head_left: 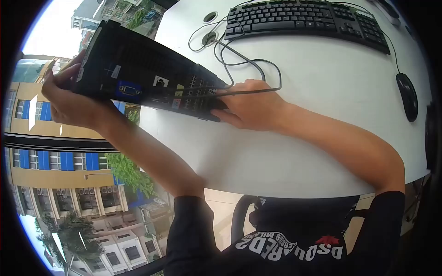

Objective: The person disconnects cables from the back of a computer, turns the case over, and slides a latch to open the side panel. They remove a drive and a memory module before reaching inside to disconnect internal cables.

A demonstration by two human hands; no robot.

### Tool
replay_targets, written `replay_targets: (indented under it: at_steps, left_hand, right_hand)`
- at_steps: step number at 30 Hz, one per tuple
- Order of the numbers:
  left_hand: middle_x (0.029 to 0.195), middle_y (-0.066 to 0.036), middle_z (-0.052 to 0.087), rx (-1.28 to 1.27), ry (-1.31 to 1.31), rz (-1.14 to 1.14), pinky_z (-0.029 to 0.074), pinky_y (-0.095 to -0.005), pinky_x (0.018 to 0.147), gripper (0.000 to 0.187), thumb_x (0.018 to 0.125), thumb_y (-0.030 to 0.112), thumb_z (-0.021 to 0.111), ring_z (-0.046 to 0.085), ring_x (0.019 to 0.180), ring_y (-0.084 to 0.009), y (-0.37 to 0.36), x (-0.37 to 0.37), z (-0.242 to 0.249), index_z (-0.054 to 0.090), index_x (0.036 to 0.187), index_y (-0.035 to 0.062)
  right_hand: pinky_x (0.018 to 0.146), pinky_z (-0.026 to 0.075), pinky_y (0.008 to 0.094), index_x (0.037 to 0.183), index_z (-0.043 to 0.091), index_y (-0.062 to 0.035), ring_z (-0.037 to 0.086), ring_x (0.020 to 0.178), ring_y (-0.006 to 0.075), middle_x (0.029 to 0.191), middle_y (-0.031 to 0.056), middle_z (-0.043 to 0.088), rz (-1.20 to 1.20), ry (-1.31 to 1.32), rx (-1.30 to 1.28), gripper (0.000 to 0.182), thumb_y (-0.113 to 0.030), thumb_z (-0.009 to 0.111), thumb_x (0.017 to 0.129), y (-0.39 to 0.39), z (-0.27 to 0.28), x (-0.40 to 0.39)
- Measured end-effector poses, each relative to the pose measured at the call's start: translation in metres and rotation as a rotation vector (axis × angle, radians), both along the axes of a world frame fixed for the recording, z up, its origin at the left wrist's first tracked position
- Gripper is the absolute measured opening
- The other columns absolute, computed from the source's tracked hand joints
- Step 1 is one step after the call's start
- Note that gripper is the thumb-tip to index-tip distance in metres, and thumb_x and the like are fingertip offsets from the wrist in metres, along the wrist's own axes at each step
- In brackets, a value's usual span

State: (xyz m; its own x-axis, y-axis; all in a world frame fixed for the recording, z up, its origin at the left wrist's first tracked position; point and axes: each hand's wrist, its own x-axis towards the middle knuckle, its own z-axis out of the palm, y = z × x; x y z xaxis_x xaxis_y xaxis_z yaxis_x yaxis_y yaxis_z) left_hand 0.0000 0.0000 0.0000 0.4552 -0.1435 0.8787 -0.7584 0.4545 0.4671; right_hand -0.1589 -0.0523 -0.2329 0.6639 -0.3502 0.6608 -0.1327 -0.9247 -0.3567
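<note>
A slim black desktop computer (152, 64) is held tilted at the left edge of the white desk, its back panel with a blue VGA port (128, 90) turned toward me. My left hand (71, 99) is closed around its far left end, fingers partly hidden behind the case. At the opposite end, my right hand (253, 106) grips the lower right corner, thumb along the bottom edge and fingertips hidden by the case. Black cables (258, 91) loop over the right hand and run across the back panel.
A black keyboard (304, 20) lies at the back of the white desk (322, 83), with a black mouse (407, 96) to its right. Cables pass through a round desk hole (209, 38). A window (60, 142) borders the desk on the left.
</note>
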Motion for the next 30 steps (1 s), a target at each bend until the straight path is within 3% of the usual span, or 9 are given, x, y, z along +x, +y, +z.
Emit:
replay_targets:
  at_steps: [5, 17, 20, 26, 30]
  left_hand:
    - [0.081, -0.026, 0.074, -0.007, 0.015, -0.002, 0.067, -0.036, 0.072, 0.043, 0.094, 0.025, 0.047, 0.075, 0.07, -0.0296, -0.001, -0.002, -0.006, 0.06, 0.061, 0.0017]
    - [0.081, -0.028, 0.074, -0.01, -0.045, 0.046, 0.067, -0.0367, 0.067, 0.045, 0.095, 0.026, 0.047, 0.075, 0.07, -0.0309, 0.0, -0.006, -0.006, 0.06, 0.06, 0.0002]
    - [0.082, -0.028, 0.074, -0.015, -0.032, 0.046, 0.067, -0.036, 0.068, 0.046, 0.095, 0.027, 0.047, 0.076, 0.07, -0.0316, 0.0, -0.006, -0.005, 0.062, 0.061, -0.0008]
    - [0.08, -0.027, 0.074, -0.004, -0.013, 0.018, 0.066, -0.035, 0.07, 0.047, 0.094, 0.026, 0.047, 0.075, 0.068, -0.0298, 0.002, -0.007, -0.006, 0.065, 0.062, -0.0032]
    - [0.08, -0.027, 0.074, -0.019, -0.022, -0.018, 0.065, -0.0367, 0.072, 0.046, 0.093, 0.024, 0.048, 0.075, 0.066, -0.0297, 0.0, -0.001, -0.005, 0.065, 0.061, -0.0038]
  right_hand:
    - [0.063, 0.053, 0.0368, 0.096, 0.066, -0.0052, 0.068, 0.068, 0.0268, 0.078, 0.0093, 0.068, 0.013, 0.053, -0.027, 0.025, -0.03, 0.069, 0.094, -0.003, 0.001, -0.007]
    - [0.066, 0.054, 0.037, 0.089, 0.069, -0.0062, 0.068, 0.066, 0.0255, 0.075, 0.0068, 0.071, 0.092, -0.143, -0.073, 0.024, -0.029, 0.076, 0.086, -0.013, -0.003, -0.002]
    - [0.068, 0.055, 0.0397, 0.08, 0.062, -0.0054, 0.069, 0.068, 0.0285, 0.073, 0.0099, 0.068, 0.102, -0.089, -0.045, 0.029, -0.031, 0.072, 0.089, -0.013, 0.0, -0.004]
    - [0.073, 0.051, 0.0366, 0.081, 0.062, -0.0081, 0.067, 0.073, 0.0219, 0.072, 0.0051, 0.066, -0.047, -0.092, -0.232, 0.029, -0.034, 0.072, 0.09, -0.006, 0.0, -0.002]
    - [0.068, 0.051, 0.0353, 0.089, 0.069, -0.0059, 0.063, 0.072, 0.022, 0.082, 0.0057, 0.068, -0.044, -0.169, -0.223, 0.028, -0.031, 0.08, 0.082, -0.007, -0.002, -0.004]
